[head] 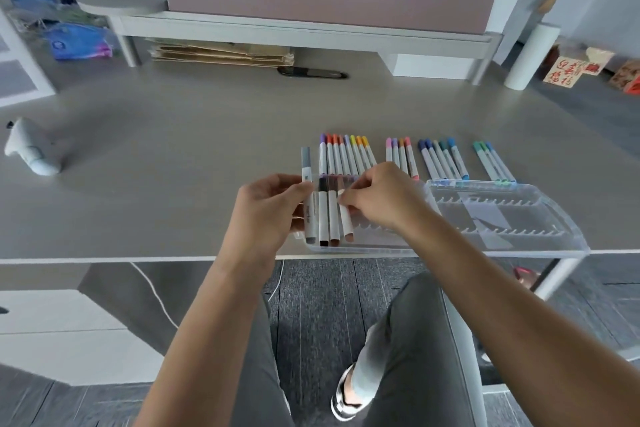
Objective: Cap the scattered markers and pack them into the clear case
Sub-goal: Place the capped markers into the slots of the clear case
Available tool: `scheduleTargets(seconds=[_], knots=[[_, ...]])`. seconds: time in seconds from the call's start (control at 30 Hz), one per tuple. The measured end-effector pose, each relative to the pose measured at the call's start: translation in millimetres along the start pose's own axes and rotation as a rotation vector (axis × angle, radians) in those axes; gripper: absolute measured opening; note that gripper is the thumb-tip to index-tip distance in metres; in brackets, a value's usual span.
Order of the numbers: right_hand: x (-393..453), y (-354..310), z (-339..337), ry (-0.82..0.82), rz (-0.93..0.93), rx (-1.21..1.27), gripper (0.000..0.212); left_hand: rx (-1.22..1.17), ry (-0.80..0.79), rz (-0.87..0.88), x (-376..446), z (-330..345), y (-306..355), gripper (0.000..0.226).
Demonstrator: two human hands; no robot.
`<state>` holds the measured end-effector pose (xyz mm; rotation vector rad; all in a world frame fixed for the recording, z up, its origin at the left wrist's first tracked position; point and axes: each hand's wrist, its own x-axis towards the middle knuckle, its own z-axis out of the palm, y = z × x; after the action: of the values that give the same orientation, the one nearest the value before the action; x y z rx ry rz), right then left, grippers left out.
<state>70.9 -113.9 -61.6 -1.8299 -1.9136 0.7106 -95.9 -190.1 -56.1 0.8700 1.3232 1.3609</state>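
A clear plastic case [502, 218] lies open at the desk's front edge. Its left end holds three markers [329, 218] with black, brown and tan caps. My left hand [266, 208] grips a grey-capped marker [307, 184] upright at the case's left end. My right hand [377, 198] pinches the tan-capped marker inside the case. Behind the case, capped markers lie in rows: a purple-to-yellow group [346, 156], a pink-orange group [401, 156], a blue group [443, 159] and a teal group [491, 163].
A white monitor riser [304, 35] spans the back of the desk, with stacked cardboard [221, 54] under it. A white gadget [31, 149] lies at the far left. Red-lettered boxes [568, 74] sit at the far right. My knees show below the desk edge.
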Motion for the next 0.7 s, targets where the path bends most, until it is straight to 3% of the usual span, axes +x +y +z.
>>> scheduleTargets(seconds=[0.7], knots=[[-8, 11, 2, 0.016, -0.073, -0.024, 0.027, 0.078, -0.03, 0.04, 6, 11, -3, 0.01]])
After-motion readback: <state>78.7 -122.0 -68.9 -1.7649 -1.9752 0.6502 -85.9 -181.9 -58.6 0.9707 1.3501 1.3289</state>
